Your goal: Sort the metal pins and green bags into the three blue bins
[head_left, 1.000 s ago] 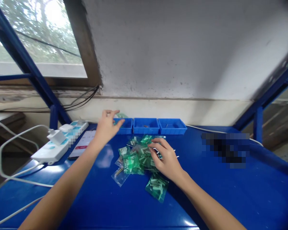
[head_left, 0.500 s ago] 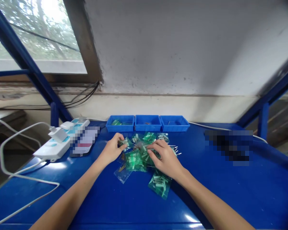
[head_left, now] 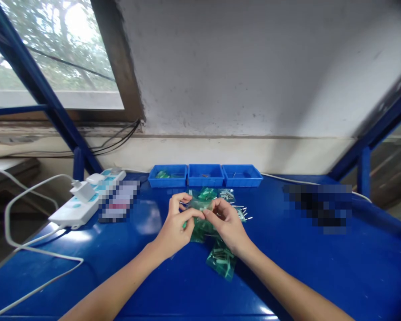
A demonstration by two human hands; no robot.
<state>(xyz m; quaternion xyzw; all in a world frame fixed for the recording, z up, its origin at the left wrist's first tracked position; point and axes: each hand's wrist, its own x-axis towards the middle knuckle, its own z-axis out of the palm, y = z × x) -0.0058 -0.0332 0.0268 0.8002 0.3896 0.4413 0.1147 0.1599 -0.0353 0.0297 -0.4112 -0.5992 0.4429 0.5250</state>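
My left hand [head_left: 177,223] and my right hand [head_left: 227,224] come together above a pile of small green plastic bags. Between their fingertips is a small see-through plastic bag [head_left: 200,204], pinched from both sides; its contents are too small to make out. Below the hands lies a green bag [head_left: 222,260] with pale, stick-like pieces in it. Another green bag [head_left: 207,193] and a clear bag of pale pieces [head_left: 226,194] lie behind them. Thin metal pins [head_left: 242,209] stick out beside my right hand. My fingers and palms hide much of the pile.
Three blue trays stand along the wall: the left tray [head_left: 168,183] with green bags, the middle tray [head_left: 205,182] and the right tray [head_left: 242,182] with small pieces. A white power strip [head_left: 74,215], its cable [head_left: 50,254] and a pixelated phone-like object [head_left: 122,200] lie left.
My left hand has moved right to meet my right hand, and both now pinch the small bag above the pile. The view has shifted slightly.
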